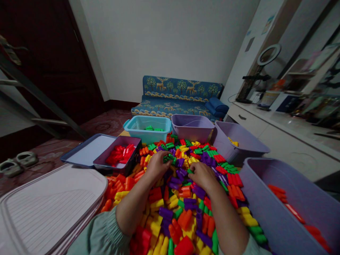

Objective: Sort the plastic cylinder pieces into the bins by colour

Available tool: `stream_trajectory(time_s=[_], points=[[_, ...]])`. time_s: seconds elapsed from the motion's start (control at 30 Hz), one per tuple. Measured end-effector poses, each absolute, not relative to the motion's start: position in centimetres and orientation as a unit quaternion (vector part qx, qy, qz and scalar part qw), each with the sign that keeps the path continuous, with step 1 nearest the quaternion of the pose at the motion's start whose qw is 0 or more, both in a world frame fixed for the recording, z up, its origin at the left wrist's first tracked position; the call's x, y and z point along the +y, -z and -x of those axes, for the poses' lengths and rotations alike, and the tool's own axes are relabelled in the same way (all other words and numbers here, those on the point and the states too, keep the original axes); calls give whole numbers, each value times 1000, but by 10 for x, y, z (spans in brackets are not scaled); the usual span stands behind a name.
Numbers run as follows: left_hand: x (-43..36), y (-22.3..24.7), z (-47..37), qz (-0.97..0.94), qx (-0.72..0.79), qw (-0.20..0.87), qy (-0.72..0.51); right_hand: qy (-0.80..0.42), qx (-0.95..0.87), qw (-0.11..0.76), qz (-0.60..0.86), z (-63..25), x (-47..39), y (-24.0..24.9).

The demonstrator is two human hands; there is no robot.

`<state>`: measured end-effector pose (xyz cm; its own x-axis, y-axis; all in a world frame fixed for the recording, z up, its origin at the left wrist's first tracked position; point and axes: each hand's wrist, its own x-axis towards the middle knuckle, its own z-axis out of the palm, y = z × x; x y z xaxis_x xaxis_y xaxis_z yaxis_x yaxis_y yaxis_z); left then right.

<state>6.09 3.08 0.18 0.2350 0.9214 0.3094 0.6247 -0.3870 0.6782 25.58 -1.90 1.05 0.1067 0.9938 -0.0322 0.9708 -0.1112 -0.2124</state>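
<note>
A wide heap of tube-like plastic toy pieces in red, orange, yellow, green and purple spreads under both hands. At the heap's far middle, my left hand is closed around green plastic pieces, its fingers curled over them. My right hand is a little nearer and to the right, pinching a small green plastic piece. Beyond the hands stands a turquoise bin with green pieces in it. Red pieces lie in a dark-rimmed box to the left.
Purple bins stand at the back, back right with yellow pieces, and right with orange-red pieces. A flat lid and a pale ridged lid lie left. Behind are a blue patterned sofa and a ladder.
</note>
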Motion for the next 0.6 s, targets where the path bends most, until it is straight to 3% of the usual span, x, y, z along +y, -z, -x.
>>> stream_trajectory(time_s=[0.1, 0.3, 0.6], points=[[28, 0, -60, -819, 490, 133, -266, -67, -657, 140, 737, -255, -19, -14], [21, 1, -61, -881, 435, 75, -169, -133, -726, 262, 621, -246, -17, -10], [16, -3, -62, -886, 451, 31, -108, -199, -755, 240, 577, -240, -22, -11]])
